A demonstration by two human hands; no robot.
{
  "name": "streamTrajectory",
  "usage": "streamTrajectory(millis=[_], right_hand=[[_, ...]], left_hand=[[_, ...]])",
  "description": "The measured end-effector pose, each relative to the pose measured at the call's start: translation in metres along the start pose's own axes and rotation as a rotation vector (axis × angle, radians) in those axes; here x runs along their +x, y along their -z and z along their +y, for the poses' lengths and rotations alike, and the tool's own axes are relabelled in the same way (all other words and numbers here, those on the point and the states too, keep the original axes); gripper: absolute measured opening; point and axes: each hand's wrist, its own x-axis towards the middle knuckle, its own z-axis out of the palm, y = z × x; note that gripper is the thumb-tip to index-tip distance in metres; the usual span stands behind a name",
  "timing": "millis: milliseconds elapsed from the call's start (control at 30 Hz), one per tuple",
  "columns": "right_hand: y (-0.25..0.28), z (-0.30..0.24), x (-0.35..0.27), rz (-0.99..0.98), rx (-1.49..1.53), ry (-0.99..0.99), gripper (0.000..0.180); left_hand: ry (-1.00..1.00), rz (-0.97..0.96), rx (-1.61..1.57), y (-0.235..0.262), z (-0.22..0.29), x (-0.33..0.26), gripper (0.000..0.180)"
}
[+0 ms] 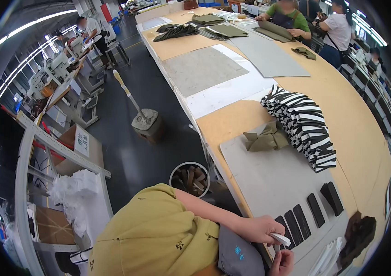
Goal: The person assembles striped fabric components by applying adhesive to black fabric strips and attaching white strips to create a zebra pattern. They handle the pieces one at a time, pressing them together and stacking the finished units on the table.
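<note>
At the table's near edge my left hand (264,229) is closed round a white strip (280,238), whose end sticks out past the fingers. Just below it, my right hand (282,263) has its fingertips pinched together; what they hold is too small to make out. Beside my left hand several black strips (298,223) lie in a row on a grey board (246,161). Farther right on that board stands a thicker black stack (331,198). Loose white strips (326,257) lie to the right of my right hand.
A long pile of black-and-white strips (299,124) and crumpled olive fabric (265,138) lie farther up the table. Dark brown pieces (357,237) are at the right. A scrap bin (190,179) stands on the floor beside the table. A person (287,20) handles olive fabric at the far end.
</note>
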Motion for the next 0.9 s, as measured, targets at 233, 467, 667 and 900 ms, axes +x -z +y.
streamTrajectory(millis=[233, 467, 667, 900], right_hand=[[-0.033, -0.065, 0.004, -0.066, -0.14, -0.021, 0.013], [-0.037, -0.089, 0.023, 0.024, -0.289, -0.077, 0.006], [-0.041, -0.072, 0.023, 0.081, -0.241, -0.125, 0.01], [-0.06, -0.067, 0.046, 0.058, -0.293, -0.112, 0.014]], left_hand=[[-0.003, -0.044, 0.081, 0.012, -0.003, -0.018, 0.005], [-0.139, 0.002, 0.655, 0.045, -0.013, -0.036, 0.027], [-0.319, 0.085, 0.997, 0.055, -0.026, -0.039, 0.032], [-0.431, 0.031, 1.164, 0.058, -0.034, -0.033, 0.043]])
